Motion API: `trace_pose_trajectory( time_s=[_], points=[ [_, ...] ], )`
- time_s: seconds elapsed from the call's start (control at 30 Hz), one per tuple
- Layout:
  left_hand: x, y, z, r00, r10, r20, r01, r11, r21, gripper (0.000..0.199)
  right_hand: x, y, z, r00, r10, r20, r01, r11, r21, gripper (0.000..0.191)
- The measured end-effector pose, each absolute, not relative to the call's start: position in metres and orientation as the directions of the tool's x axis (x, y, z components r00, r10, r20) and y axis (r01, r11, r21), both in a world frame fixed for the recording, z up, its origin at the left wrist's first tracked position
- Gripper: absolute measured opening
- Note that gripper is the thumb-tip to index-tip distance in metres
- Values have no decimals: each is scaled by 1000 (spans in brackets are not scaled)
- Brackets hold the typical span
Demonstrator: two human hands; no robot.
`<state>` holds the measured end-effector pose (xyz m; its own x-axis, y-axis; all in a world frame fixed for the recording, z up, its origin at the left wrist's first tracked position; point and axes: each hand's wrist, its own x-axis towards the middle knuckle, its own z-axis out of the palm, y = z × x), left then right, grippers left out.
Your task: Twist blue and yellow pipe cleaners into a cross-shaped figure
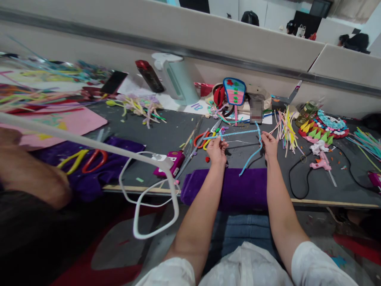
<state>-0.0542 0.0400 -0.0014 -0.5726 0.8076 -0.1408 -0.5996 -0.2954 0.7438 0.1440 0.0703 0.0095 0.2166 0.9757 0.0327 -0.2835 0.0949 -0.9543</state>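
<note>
A light blue pipe cleaner (239,133) stretches nearly level between my hands, above the dark tabletop. My left hand (217,150) is closed in a pinch on it near its left part. At the other end, my right hand (269,145) pinches the blue strand where it bends; one length hangs down toward the lower left and a short tip points up. Beneath my forearms lies a folded purple cloth (244,186). Scissors with red and yellow handles (202,139) lie just left of my left hand.
Right of my hands are a bundle of pipe cleaners (286,129) and a pink glue gun (323,163) with a black cord. A white looped frame (175,198) crosses the left foreground. Another person's arm (32,171) is at far left. A pale green kettle (178,79) stands behind.
</note>
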Motion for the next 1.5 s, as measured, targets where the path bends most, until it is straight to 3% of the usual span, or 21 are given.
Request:
trace_pose_trajectory(
  time_s=[0.13, 0.47, 0.7, 0.8, 0.93, 1.2, 1.37, 1.5],
  points=[
    [-53, 38, 2, -570, 810, -139, -581, -279, 764, 33, 143, 68, 10, 127, 992, 12, -308, 51, -950, 44],
    [-49, 37, 2, -481, 875, -43, -580, -282, 764, 41, 146, 69, 12, 132, 991, 18, -395, 70, -916, 35],
    [-53, 40, -3, -512, 855, -83, -601, -288, 746, 39, 151, 62, 21, -106, 994, -31, -463, -77, -883, 33],
    [-55, 40, -4, -510, 857, -79, -607, -293, 738, 36, 155, 58, 25, -162, 987, 22, -551, -71, -831, 31],
    [-54, 38, -2, -454, 888, -72, -627, -261, 734, 38, 160, 55, 28, -78, 994, 75, -673, 3, -739, 23],
    [-44, 29, -1, -273, 961, 41, -592, -202, 780, 41, 150, 56, 28, 137, 990, 13, -871, 127, -475, 15],
    [-39, 24, -1, -137, 989, 54, -549, -121, 827, 40, 154, 61, 22, 270, 960, -80, -851, 199, -485, 5],
    [-38, 24, -3, -121, 992, 24, -535, -86, 840, 42, 152, 62, 20, 318, 943, -96, -801, 213, -559, 14]
  ],
)
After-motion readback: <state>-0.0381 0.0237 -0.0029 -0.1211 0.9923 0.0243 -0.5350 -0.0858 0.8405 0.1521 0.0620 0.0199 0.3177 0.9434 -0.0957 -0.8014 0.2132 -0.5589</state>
